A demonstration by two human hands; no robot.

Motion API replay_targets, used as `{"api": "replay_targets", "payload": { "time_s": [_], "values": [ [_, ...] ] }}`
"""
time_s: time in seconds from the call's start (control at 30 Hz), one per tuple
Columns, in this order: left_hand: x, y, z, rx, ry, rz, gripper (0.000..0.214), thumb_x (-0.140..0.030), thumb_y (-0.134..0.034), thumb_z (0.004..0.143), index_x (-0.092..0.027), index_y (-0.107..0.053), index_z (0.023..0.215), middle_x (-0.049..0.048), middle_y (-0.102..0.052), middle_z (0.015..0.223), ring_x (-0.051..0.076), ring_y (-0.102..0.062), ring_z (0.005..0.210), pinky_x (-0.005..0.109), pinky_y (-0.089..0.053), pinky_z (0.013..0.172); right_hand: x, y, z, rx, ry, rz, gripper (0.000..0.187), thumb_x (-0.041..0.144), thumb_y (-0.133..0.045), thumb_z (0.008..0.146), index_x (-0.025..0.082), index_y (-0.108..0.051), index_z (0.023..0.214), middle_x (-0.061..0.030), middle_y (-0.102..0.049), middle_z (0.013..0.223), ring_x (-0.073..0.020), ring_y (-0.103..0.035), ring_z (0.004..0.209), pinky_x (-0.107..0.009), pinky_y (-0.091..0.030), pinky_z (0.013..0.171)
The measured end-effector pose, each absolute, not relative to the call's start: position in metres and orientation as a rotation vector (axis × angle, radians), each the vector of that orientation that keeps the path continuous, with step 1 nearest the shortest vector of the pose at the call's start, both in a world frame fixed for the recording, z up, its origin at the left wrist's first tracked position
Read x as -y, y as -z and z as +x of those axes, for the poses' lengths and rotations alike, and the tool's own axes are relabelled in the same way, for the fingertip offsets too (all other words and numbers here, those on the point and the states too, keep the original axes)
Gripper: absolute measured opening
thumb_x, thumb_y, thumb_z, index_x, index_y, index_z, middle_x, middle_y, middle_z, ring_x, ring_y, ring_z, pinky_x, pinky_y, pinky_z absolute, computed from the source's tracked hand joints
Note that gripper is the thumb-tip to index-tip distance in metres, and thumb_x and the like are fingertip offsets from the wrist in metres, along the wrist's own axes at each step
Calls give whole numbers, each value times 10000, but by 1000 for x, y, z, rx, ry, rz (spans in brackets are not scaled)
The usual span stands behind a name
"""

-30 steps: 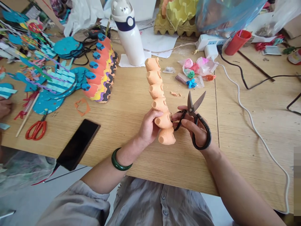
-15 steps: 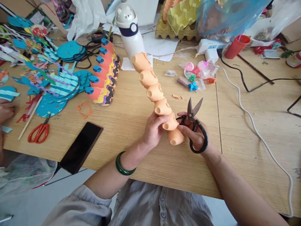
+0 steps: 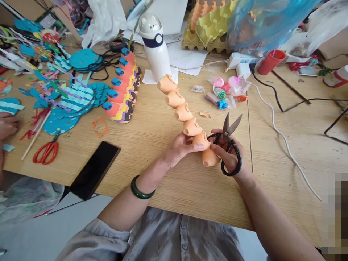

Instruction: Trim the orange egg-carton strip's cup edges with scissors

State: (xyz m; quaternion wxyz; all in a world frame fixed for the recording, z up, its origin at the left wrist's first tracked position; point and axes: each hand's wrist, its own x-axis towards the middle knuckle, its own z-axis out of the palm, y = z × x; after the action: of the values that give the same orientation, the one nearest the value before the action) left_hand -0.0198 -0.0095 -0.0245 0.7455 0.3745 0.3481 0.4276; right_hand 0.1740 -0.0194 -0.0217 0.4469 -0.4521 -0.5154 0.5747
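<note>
A strip of orange egg carton (image 3: pixel 183 113), a row of several bumps, slants across the table in front of me. My left hand (image 3: pixel 181 150) grips it near its lower end, thumb on top. Black-handled scissors (image 3: pixel 227 137) hang in my right hand (image 3: pixel 227 154), blades spread and pointing up and away from the strip. The right thumb and fingertips touch the strip's edge near its near end; whether they pinch it is hard to see. To the left stands a painted egg-carton strip (image 3: pixel 122 87) in orange, yellow, purple and black with blue tips.
A white bottle (image 3: pixel 156 54) stands behind the strip. At left lie a phone (image 3: pixel 95 170), red-handled scissors (image 3: pixel 46 150) and blue paper cutouts (image 3: pixel 61 121). Clay packets (image 3: pixel 223 90) and a white cable (image 3: pixel 285 134) lie right. Another person's hand (image 3: pixel 8 125) is at the left edge.
The orange strip has turned slightly, its lower end shifting right, with my left hand moving along. The scissors have tilted a little to the right. The view has shifted slightly.
</note>
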Motion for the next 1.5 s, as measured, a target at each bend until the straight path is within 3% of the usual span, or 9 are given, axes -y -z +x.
{"api": "replay_targets", "payload": {
  "time_s": [0.33,0.53,0.83,1.5],
  "values": [
    [3,10,-28,-726,-1120,604,494,-170,-856,696,-240,-674,1149,4,-707,1107,182,-681,1043,380,-494,1029,15,11,191,1369,-1172,-1200,375,479,-676,946,241,-638,1233,0,-607,839,-148,-560,669,-318,-497,653],
    [2,11,-31,-678,-1156,616,660,-142,-833,696,-280,-601,1299,24,-708,1230,256,-697,1173,496,-455,1118,16,5,199,1823,-1038,-1283,395,407,-736,904,238,-627,1244,-14,-633,830,-168,-591,719,-311,-493,665],
    [1,13,-35,-706,-1116,682,765,-176,-825,712,-293,-536,1411,57,-687,1300,282,-695,1187,528,-455,1119,14,3,197,2237,-641,-1147,330,391,-701,919,220,-665,1200,-44,-664,806,-186,-606,680,-309,-468,615],
    [-1,16,-36,-687,-1087,672,685,-209,-837,707,-277,-585,1341,42,-724,1223,290,-697,1204,475,-466,1101,20,17,200,2164,-578,-1131,498,588,-685,916,171,-762,1178,-47,-678,687,-134,-547,516,-263,-414,518]
  ]
}}
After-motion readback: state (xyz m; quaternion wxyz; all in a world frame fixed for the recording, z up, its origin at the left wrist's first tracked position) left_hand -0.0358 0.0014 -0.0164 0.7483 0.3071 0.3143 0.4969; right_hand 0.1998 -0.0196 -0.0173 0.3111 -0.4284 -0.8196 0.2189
